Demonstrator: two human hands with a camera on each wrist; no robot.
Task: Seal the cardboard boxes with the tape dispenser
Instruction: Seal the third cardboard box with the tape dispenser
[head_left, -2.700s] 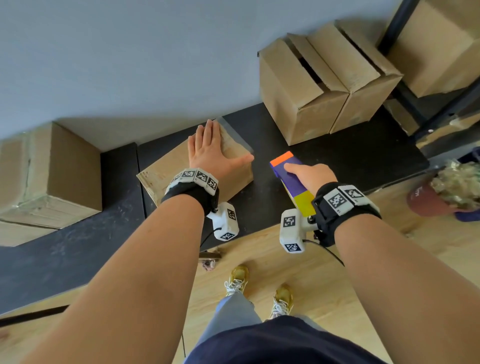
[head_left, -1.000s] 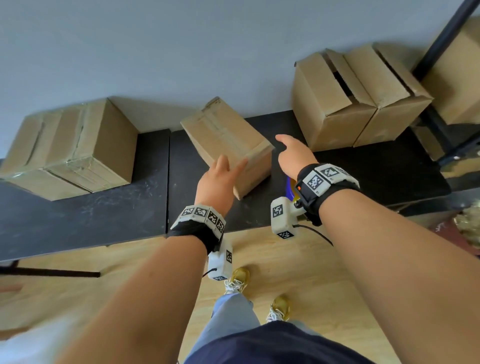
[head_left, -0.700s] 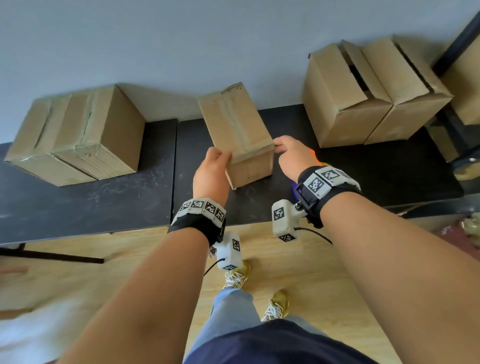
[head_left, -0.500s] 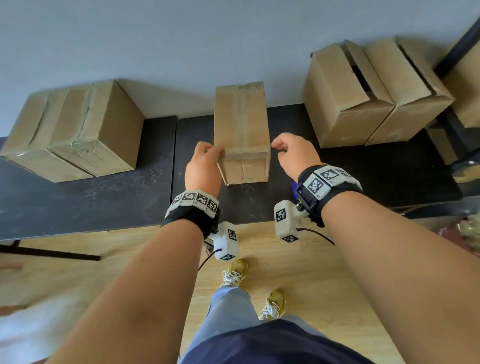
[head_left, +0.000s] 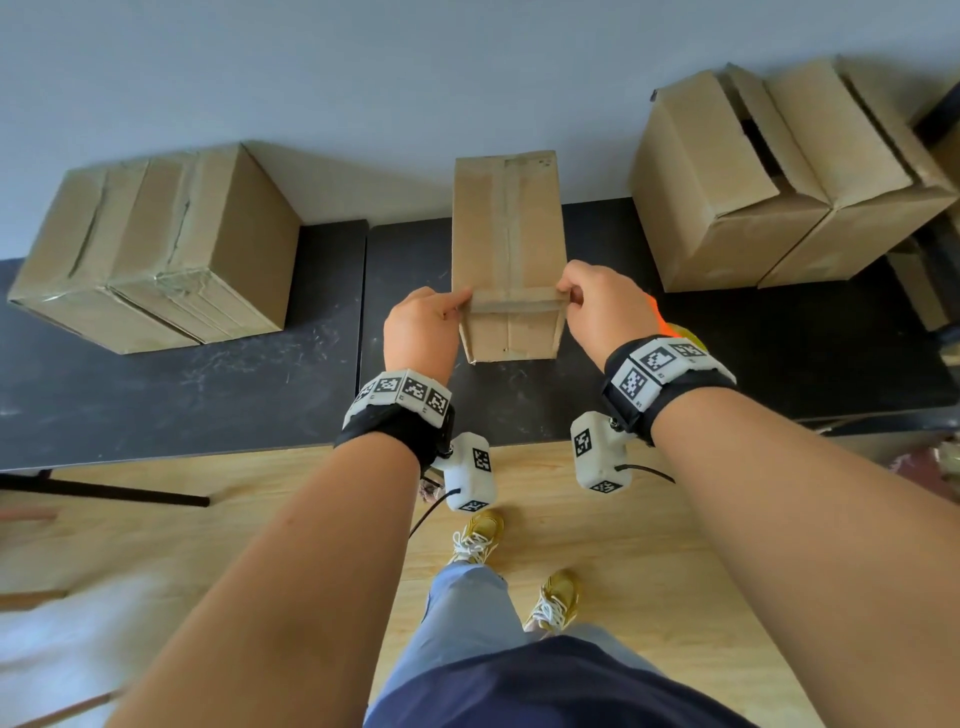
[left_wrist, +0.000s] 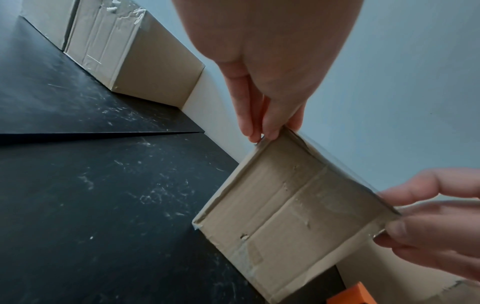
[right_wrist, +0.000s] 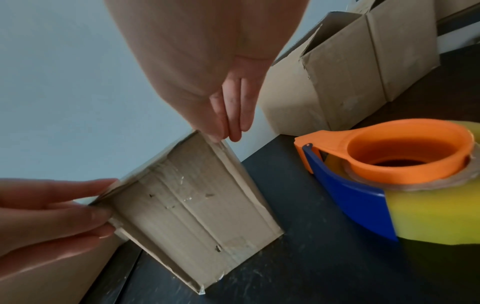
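Note:
A narrow cardboard box (head_left: 506, 244) stands on the black table (head_left: 208, 395), lengthwise away from me, with tape along its top seam. My left hand (head_left: 453, 310) pinches its near top left corner. My right hand (head_left: 570, 297) pinches the near top right corner. The left wrist view shows the box's near end (left_wrist: 293, 214) between my left fingers (left_wrist: 262, 123) and the right hand (left_wrist: 436, 226). The orange, blue and yellow tape dispenser (right_wrist: 389, 174) lies on the table to the right of the box, mostly hidden behind my right wrist as an orange and yellow edge (head_left: 675, 331) in the head view.
A larger taped box (head_left: 156, 244) stands at the table's left, against the wall. Two boxes (head_left: 753, 176) with loose top flaps stand at the right. The table's front edge runs just under my wrists, above a wooden floor (head_left: 649, 545).
My right hand has let go of the tape dispenser, which now lies on the table. The narrow box has turned from a slant to straight, and both hands now pinch its near corners.

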